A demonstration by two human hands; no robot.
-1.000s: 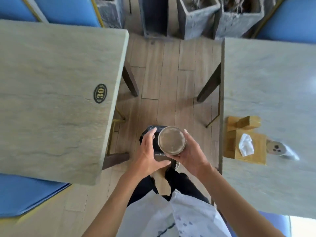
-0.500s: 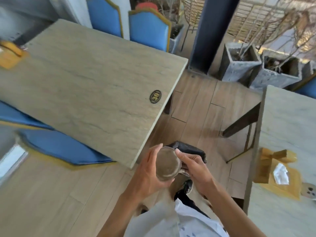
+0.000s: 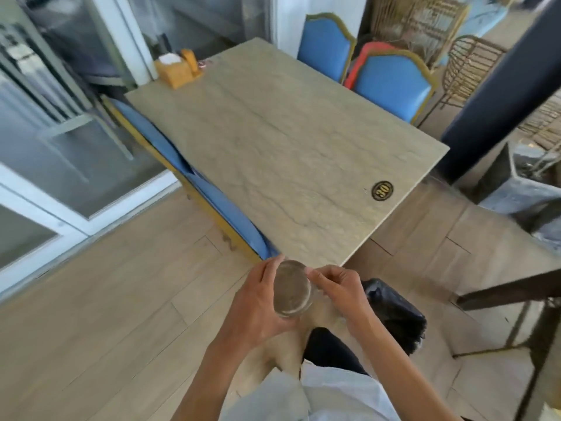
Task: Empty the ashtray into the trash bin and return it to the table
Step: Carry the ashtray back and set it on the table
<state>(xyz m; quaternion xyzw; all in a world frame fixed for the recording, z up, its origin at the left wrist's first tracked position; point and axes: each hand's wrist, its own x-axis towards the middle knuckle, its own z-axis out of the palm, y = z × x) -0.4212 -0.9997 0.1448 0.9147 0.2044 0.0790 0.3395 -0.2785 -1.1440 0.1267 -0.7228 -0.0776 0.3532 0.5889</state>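
Note:
A round glass ashtray [image 3: 292, 289] with a greyish base is held upright in front of me, just off the near corner of the stone-topped table [image 3: 282, 147] marked 30. My left hand [image 3: 258, 302] cups its left side and underside. My right hand [image 3: 340, 287] pinches its right rim with the fingertips. The black-lined trash bin [image 3: 394, 314] stands on the floor to the right of my hands, partly hidden behind my right forearm.
A yellow wooden tissue holder [image 3: 176, 69] stands at the table's far corner. Blue chairs [image 3: 391, 83] line the far side and a blue bench [image 3: 218, 202] the left side. A dark pillar [image 3: 498, 95], concrete planters [image 3: 522, 183] and another table's legs [image 3: 510, 293] stand right. Wooden floor lies left.
The view has swung left and up, from between two tables to table 30. The ashtray and both hands have moved left off the trash bin, which now sits right of them.

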